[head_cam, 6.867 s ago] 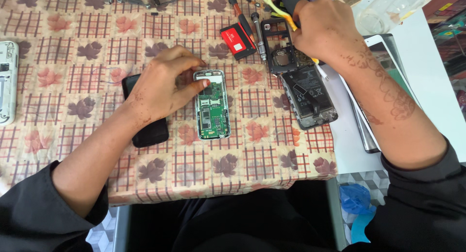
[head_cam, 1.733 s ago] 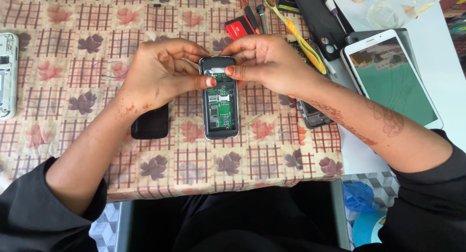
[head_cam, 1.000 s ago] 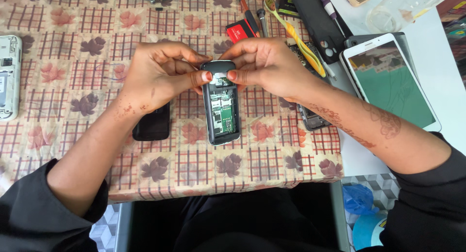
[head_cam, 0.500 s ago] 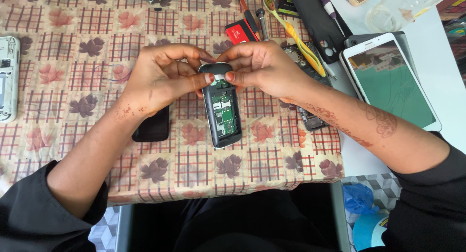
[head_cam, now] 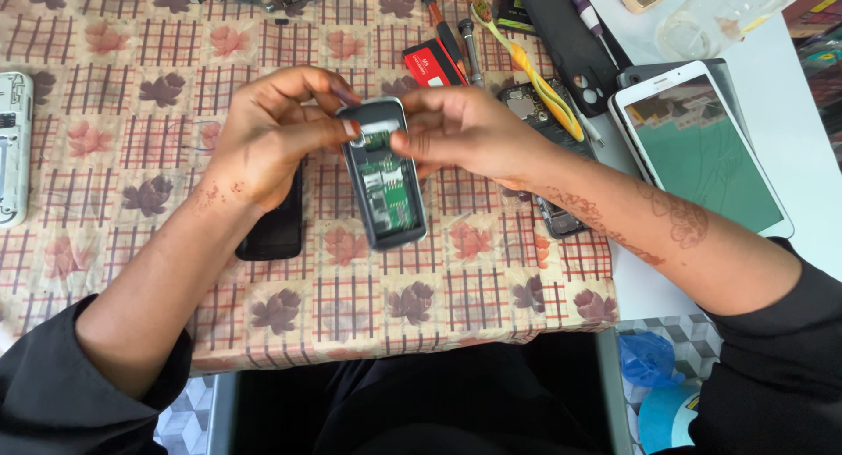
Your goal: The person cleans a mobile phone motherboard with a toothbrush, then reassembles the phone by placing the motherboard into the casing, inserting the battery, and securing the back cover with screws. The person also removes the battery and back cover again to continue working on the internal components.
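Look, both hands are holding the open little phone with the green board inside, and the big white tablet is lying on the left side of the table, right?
Not quite. Both the left hand and the right hand do hold the open phone with its green board, but the white tablet lies on the right side of the table, as the head view shows.

Phone-repair bench — screwdrivers (head_cam: 447, 36), opened phones (head_cam: 383, 185) (tablecloth-covered).

Head-worn view, steeply down, close
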